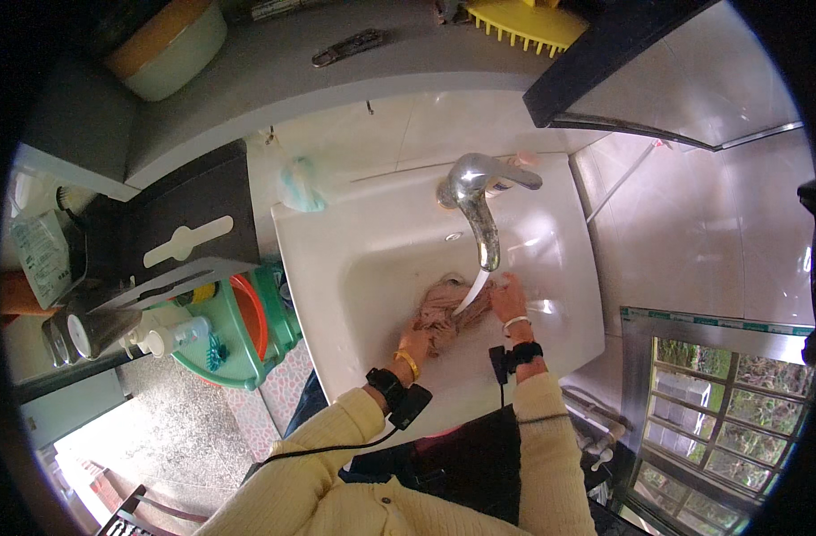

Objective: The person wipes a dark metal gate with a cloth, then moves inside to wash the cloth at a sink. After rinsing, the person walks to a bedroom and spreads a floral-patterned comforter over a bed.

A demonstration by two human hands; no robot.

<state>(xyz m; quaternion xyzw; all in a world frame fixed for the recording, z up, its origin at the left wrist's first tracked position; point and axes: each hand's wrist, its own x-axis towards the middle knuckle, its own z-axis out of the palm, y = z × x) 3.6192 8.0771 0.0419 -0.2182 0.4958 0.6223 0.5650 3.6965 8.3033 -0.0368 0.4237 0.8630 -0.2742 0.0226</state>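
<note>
A wet, pinkish-brown cloth (445, 305) lies bunched in the basin of a white ceramic sink (321, 268). Water runs onto it from the spout of a chrome single-lever faucet (478, 201). My left hand (415, 345) grips the cloth's near left edge, with its fingertips partly hidden in the folds. At the cloth's right end, my right hand (508, 301) has its fingers closed on the fabric. A gold-coloured bangle (406, 362) circles my left wrist and a pale one (515, 322) my right.
Above the sink runs a grey shelf (280, 67) holding a yellow brush (528, 23) and a bowl (173, 53). A dark-framed mirror (649, 87) juts out at upper right. Green and red basins (247, 321) stand at left. A barred window (723, 402) is at lower right.
</note>
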